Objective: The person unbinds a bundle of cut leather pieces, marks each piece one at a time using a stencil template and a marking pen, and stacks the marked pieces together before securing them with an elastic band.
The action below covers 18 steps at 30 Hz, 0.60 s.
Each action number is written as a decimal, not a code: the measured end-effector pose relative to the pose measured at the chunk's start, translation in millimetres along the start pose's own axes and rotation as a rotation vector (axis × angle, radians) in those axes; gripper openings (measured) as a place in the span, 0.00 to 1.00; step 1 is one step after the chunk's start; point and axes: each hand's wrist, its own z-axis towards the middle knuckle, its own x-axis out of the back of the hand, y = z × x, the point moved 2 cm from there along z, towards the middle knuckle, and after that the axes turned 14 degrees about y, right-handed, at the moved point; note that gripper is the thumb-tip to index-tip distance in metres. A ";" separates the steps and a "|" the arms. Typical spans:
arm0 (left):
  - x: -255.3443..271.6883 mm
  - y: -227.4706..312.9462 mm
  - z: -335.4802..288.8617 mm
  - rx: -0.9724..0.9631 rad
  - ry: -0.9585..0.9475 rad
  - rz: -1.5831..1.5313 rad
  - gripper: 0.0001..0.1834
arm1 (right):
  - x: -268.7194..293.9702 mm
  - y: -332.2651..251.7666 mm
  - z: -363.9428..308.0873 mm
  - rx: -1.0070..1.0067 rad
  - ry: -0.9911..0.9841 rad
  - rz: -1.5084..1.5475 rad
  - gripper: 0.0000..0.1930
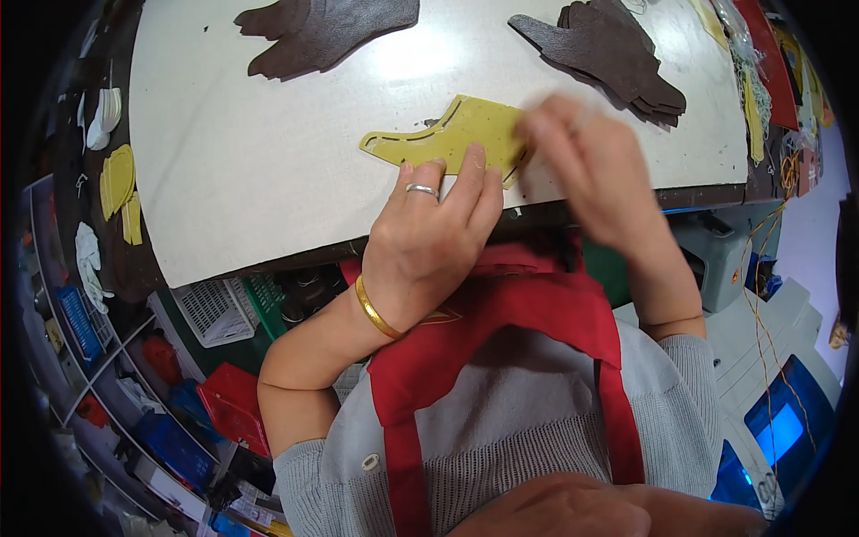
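Note:
A yellow flat template point(465, 125), shaped like a shoe upper piece, lies on the white tabletop, with dark dashes along its curved edge and right end. My left hand point(434, 224) presses its lower edge with fingers stretched out flat. A ring and a gold bangle are on that hand and wrist. At the template's right end is my right hand point(586, 152), blurred by motion. Its fingers look curled together. Whatever they hold, if anything, is lost in the blur. What lies under the template is hidden.
Stacked dark brown leather pieces point(327, 36) lie at the far left, and another brown stack point(617, 63) at the far right. Yellow pattern pieces point(118, 183) sit beyond the table's left side. Tangled threads point(750, 89) hang at the right edge. A red basket point(234, 407) is below left.

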 end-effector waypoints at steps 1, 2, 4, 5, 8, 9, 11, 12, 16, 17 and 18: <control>-1.0 0.0 -1.1 -0.019 0.033 0.009 0.15 | -0.4 11.0 10.5 -0.047 0.082 0.093 0.11; -3.2 -1.1 -3.3 -0.028 0.031 0.022 0.15 | -4.8 15.7 16.5 -0.043 0.093 0.104 0.11; -5.8 -2.2 -3.4 0.019 0.093 -0.006 0.13 | -14.2 20.8 26.2 -0.075 -0.039 -0.021 0.12; -4.1 -3.3 -0.3 0.013 0.096 0.013 0.13 | -12.6 15.4 27.7 -0.063 -0.028 -0.009 0.12; -1.4 -8.6 3.3 -0.007 0.025 -0.040 0.11 | -10.7 9.9 22.2 0.118 -0.212 -0.098 0.14; -3.9 -16.6 7.7 0.001 0.032 -0.019 0.11 | -2.5 18.7 22.9 0.139 -0.211 -0.090 0.14; -13.6 -39.3 20.7 0.022 0.183 -0.089 0.17 | 22.7 47.8 20.8 -0.238 -0.008 0.190 0.14; -15.0 -52.6 30.8 0.102 0.187 -0.052 0.19 | 38.6 63.9 25.9 -0.343 0.048 0.062 0.14; -26.1 -71.5 38.0 0.256 0.076 0.015 0.24 | 80.2 108.5 27.6 -0.327 0.272 -0.155 0.15; -22.8 -63.9 30.3 0.249 -0.042 0.004 0.24 | 74.5 106.7 25.6 -0.330 0.265 -0.144 0.15; -15.4 -50.4 23.3 0.232 -0.076 -0.070 0.23 | 67.6 98.7 21.5 -0.322 0.313 0.032 0.15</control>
